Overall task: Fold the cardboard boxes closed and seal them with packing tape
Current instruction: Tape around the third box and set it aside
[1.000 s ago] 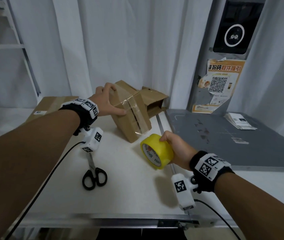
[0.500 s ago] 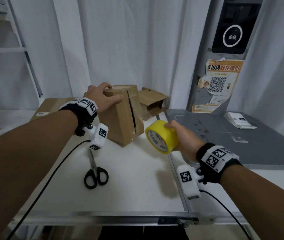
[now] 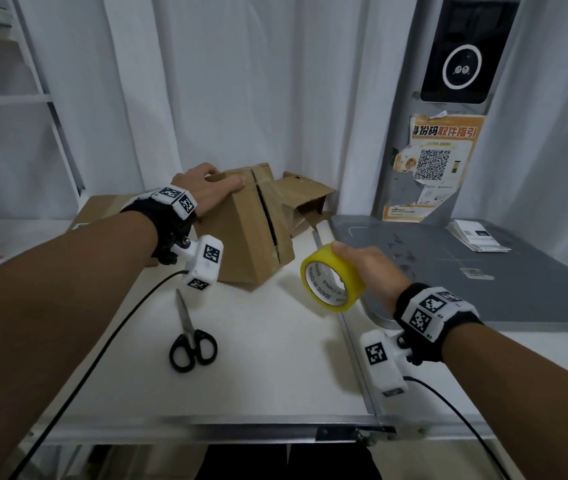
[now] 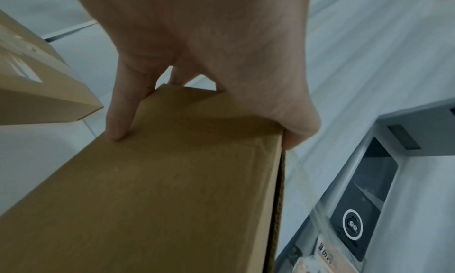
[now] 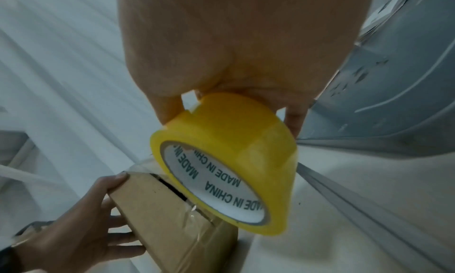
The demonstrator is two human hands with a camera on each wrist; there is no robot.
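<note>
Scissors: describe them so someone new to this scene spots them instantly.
Start at the white table in the head view, nearer than the tilted cardboard box the left hand holds. The scissors lie flat there, closed, blades pointing away. They are the only black-handled metal item; the neighbours are brown cardboard and a yellow tape roll.

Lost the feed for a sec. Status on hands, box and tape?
Left hand grips the cardboard box by its top, seam gap showing. Right hand holds the yellow tape roll beside it. Scissors lie on the table, nothing in the way.
</note>
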